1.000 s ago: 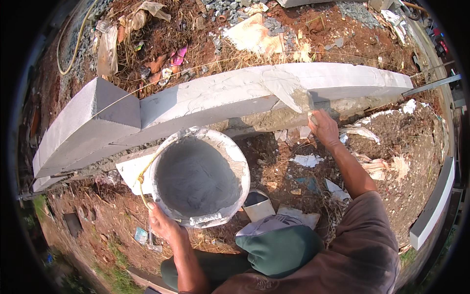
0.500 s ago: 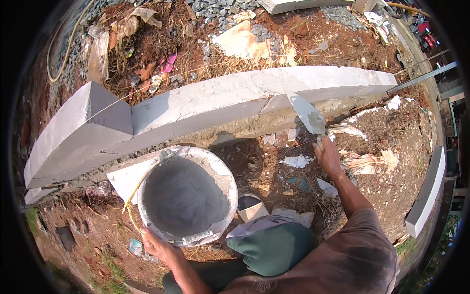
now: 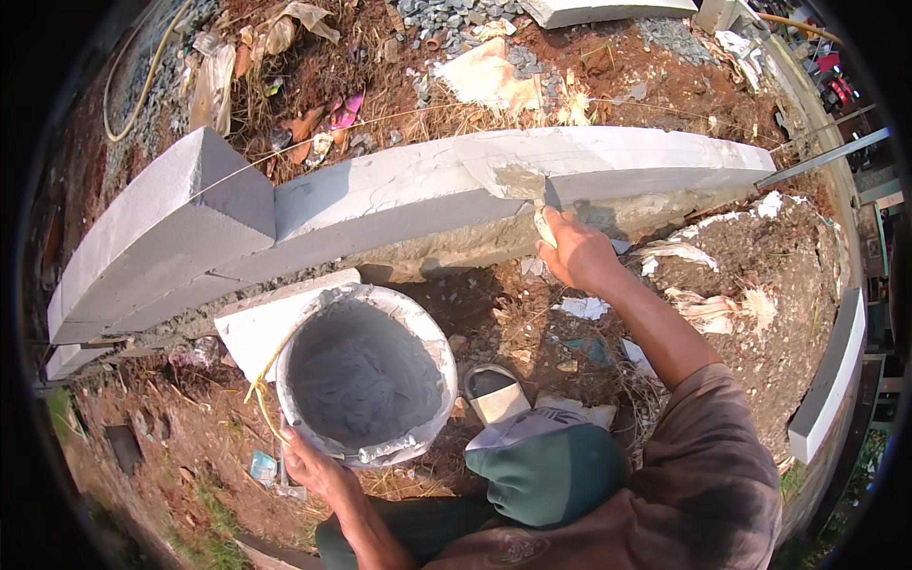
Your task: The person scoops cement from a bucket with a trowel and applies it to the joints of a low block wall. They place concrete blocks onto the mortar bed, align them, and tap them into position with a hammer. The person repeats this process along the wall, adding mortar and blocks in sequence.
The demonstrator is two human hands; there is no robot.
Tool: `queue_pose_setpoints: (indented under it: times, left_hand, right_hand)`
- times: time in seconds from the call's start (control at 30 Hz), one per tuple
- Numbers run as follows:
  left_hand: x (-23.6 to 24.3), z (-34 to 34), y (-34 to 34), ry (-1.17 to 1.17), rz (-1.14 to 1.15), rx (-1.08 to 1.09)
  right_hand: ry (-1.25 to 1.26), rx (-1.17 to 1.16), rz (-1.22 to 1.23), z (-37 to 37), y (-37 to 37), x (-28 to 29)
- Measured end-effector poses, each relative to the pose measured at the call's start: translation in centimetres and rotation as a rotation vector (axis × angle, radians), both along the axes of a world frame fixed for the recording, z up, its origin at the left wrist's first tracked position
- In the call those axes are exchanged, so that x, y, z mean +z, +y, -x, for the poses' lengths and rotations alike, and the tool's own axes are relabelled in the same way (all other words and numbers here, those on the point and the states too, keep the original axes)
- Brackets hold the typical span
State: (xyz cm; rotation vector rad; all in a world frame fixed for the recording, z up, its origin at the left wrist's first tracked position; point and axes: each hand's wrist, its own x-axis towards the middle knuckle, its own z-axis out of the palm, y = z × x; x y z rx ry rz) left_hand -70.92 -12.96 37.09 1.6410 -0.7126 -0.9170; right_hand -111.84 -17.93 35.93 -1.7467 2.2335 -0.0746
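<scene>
My right hand [image 3: 575, 252] is closed round the handle of a trowel [image 3: 518, 180]. The trowel's mortar-smeared blade lies against the top edge of a low wall of pale blocks [image 3: 380, 195]. By my left knee stands a round bucket [image 3: 442, 380] with grey mortar [image 3: 366, 375] inside, its rim crusted. A yellow rope handle [image 3: 258, 385] hangs on its left side. At the bucket's near left side my left hand [image 3: 318, 470] is closed where the rope meets it; its fingers are partly hidden.
One taller block [image 3: 171, 233] sits on the wall's left end, and a thin string runs along the wall. A white board [image 3: 252, 337] lies behind the bucket. Loose soil with scraps surrounds my feet; another pale block [image 3: 826, 389] stands at far right. Gravel [image 3: 456, 14] lies beyond.
My right hand has moved left and forward, bringing the trowel blade lower and flatter onto the wall's top. The mortar surface in the bucket looks rougher. My left hand stays at the bucket.
</scene>
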Motion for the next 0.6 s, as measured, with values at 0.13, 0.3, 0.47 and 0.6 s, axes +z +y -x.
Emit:
queue_pose_setpoints:
  times: [0.13, 0.3, 0.47, 0.6]
  left_hand:
    - [-0.3, -0.4, 0.4, -0.018, -0.039, -0.004]
    - [-0.3, -1.4, 0.5, 0.030, 0.038, 0.052]
    - [0.4, 0.7, -1.5, -0.049, -0.023, -0.071]
    - [0.2, 1.0, -1.9, -0.226, 0.067, -0.178]
  right_hand:
    - [0.158, -0.120, -0.069, 5.6, -0.1, 0.5]
    - [0.201, -0.229, 0.182, 13.4, 5.2, -0.4]
    - [-0.459, -0.156, 0.026, 5.7, 8.0, 3.7]
    - [-0.119, 0.488, -0.243, -6.2, 2.0, 5.0]
